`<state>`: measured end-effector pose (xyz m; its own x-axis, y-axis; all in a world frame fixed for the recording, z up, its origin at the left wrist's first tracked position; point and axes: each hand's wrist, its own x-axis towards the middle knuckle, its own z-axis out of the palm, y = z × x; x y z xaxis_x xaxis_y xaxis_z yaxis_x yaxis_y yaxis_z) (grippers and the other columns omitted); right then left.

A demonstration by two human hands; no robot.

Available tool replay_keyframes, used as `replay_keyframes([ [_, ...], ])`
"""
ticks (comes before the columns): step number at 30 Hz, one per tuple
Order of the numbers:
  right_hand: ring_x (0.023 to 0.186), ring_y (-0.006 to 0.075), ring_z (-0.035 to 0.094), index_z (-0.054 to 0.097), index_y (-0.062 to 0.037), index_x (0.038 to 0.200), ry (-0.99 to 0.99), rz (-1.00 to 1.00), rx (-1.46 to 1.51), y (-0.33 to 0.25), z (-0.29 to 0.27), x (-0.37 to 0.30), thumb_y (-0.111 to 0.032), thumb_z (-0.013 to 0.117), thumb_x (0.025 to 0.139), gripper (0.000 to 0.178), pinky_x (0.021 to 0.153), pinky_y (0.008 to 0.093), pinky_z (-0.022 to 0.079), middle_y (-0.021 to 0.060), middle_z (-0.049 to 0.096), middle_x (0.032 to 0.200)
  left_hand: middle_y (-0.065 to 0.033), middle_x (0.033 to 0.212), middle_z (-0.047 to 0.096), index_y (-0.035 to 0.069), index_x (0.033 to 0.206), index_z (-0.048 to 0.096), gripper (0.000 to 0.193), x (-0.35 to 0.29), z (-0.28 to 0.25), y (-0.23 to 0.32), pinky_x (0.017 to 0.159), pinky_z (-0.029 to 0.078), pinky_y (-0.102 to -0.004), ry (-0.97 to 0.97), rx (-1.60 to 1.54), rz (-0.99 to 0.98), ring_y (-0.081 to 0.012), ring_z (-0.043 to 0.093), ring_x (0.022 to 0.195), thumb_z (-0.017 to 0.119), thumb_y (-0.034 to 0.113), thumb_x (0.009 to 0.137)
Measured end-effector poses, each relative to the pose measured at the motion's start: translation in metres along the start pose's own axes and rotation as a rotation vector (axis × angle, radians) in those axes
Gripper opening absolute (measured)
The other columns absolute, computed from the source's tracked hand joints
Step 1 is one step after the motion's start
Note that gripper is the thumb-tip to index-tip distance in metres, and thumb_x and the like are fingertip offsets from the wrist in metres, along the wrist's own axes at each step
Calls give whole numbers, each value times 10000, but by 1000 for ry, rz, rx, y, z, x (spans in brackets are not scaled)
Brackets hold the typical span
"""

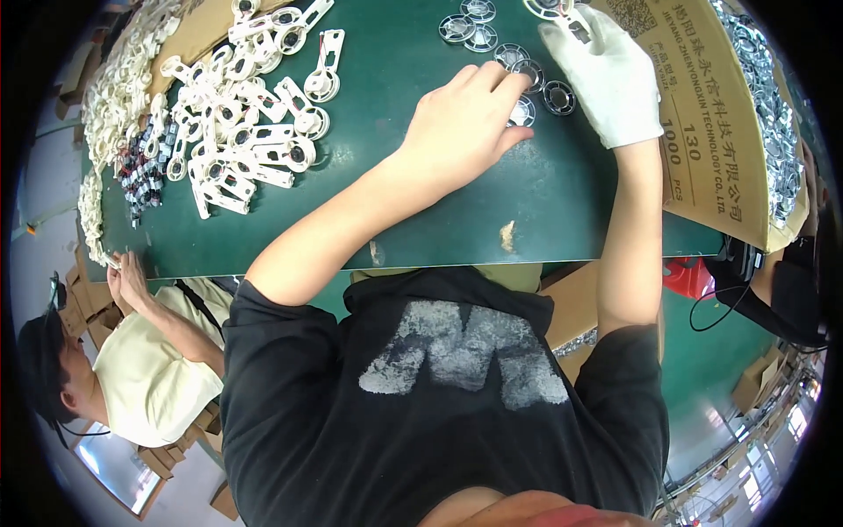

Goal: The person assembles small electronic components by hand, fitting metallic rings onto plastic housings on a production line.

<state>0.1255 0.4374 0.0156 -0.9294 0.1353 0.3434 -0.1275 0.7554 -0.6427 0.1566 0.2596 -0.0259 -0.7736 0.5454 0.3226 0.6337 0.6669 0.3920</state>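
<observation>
The curled left hand [474,114], its grip unclear, has dark-rimmed discs [558,97] on the bench [373,53] by its fingertips, and the gloved right hand [610,83], farther right, pinches a white part [548,10] on its far side

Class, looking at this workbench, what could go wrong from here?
The bare left hand is right at some loose round parts, so it might knock them about. The white part in the gloved right hand could slip. The heaped white pieces lie loosely overlapped, so a bump may make some slide.
</observation>
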Motion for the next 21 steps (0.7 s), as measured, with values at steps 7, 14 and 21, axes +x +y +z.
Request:
replay_keyframes([
  [7,922,377,709,714,-76,1101,-397,16,37,-6,-12,-6,-388,591,940,372,818,420,551,197,730,963,-124,1197,565,20,1232,632,464,-12,-42,-28,819,612,-305,251,-387,50,-200,660,999,835,20,816],
  [14,808,415,679,694,-29,1036,-632,-88,121,-31,-1,-25,-343,624,916,343,727,442,534,227,685,852,-91,1129,651,66,921,675,299,-20,-35,-41,826,552,-324,425,-345,97,-248,655,1019,897,79,721],
  [21,800,409,679,690,-37,1079,-666,-62,88,-37,2,-30,-297,637,922,308,707,455,527,214,690,858,-136,1282,622,40,1077,616,352,-32,-33,-53,991,550,-319,182,-786,-56,-206,641,1176,814,-77,811],
])
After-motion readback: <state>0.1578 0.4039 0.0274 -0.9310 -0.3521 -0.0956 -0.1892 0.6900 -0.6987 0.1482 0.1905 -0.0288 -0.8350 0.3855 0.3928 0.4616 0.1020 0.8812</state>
